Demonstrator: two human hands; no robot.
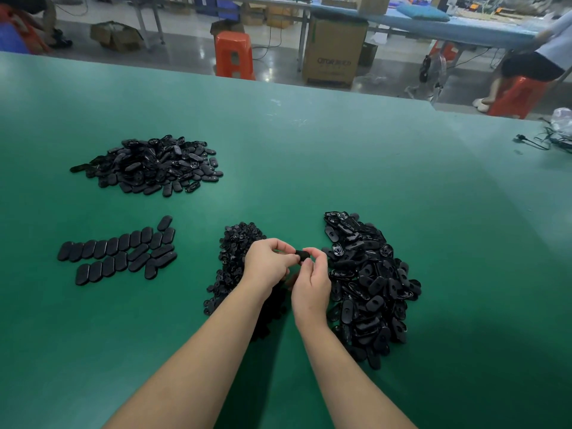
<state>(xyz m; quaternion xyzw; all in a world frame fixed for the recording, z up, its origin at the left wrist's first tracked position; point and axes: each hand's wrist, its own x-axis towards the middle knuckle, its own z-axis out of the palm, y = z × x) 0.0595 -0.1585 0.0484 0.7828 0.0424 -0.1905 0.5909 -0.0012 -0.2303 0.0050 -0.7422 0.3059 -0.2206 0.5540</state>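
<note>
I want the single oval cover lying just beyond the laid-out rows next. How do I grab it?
Pinch the oval cover across its narrow width, coming from above: it lies flat on the table, long sides free, near end close to the rows.

Curled fingers (280, 253) hide most of the small black part (302, 254); its shape cannot be told.
</note>
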